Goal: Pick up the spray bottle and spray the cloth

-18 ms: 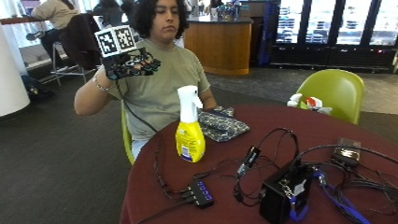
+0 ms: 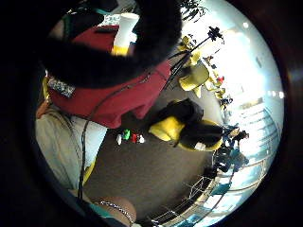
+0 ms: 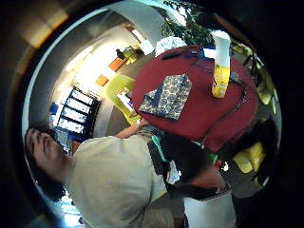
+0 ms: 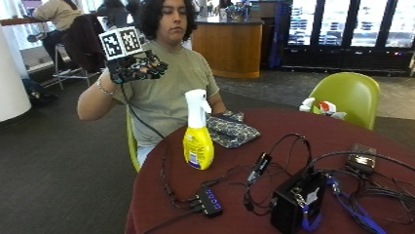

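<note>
A seated person's black-gloved right hand [image 4: 135, 67] is raised, fingers loosely curled, empty, at 10 o'clock from the yellow plastic spray bottle [image 4: 198, 132] beside the folded patterned cloth [image 4: 227, 129] on the round red counter [image 4: 311, 131].

The spray bottle [image 4: 198, 131] stands on the counter [image 4: 311, 127], the cloth [image 4: 228, 130] just behind it; the grip [image 4: 135, 67] hangs raised, well apart.

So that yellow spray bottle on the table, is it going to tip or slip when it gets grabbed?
The spray bottle stands upright, tall on a narrow base, so a sideways nudge near its white trigger head would probably tip it. Its smooth plastic body may be a bit slippery, but the narrowed neck looks easy to hold. How full or heavy it is cannot be told. The gloved right hand is raised, away from it.
</note>
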The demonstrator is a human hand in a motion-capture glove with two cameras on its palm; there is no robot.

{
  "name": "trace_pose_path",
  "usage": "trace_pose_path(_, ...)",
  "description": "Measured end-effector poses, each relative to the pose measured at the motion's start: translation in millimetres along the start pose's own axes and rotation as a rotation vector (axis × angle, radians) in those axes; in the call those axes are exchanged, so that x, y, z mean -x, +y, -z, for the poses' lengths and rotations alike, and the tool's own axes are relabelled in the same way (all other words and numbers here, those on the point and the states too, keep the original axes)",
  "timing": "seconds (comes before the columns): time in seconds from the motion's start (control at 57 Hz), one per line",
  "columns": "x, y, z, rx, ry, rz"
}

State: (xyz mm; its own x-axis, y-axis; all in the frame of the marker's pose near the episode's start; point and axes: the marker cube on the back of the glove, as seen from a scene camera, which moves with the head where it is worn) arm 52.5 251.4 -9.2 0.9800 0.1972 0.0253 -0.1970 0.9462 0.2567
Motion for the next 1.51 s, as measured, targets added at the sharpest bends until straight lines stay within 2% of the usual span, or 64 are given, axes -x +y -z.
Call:
trace_pose_path(0.035, -30, 65, 20, -0.073, -0.003, -0.055)
trace_pose_path(0.07, -43, 89, 27, -0.099, -0.008, -0.075)
trace_pose_path(0.368, -53, 93, 20, -0.128, 0.008, -0.148)
trace_pose_path(0.719, -59, 89, -23, -0.269, -0.511, -0.354)
trace_pose_path(1.0, -70, 61, -64, -0.31, -0.754, -0.519)
trace_pose_path(1.088, -75, 50, -74, -0.365, -0.817, -0.52)
trace_pose_path(1.246, -82, 14, -88, -0.465, -0.917, -0.656)
trace_pose_path(1.403, -91, -20, -96, -0.498, -0.95, -0.687)
trace_pose_path(1.456, -94, -28, -98, -0.543, -0.944, -0.704)
trace_pose_path(1.509, -99, -36, -99, -0.66, -0.916, -0.742)
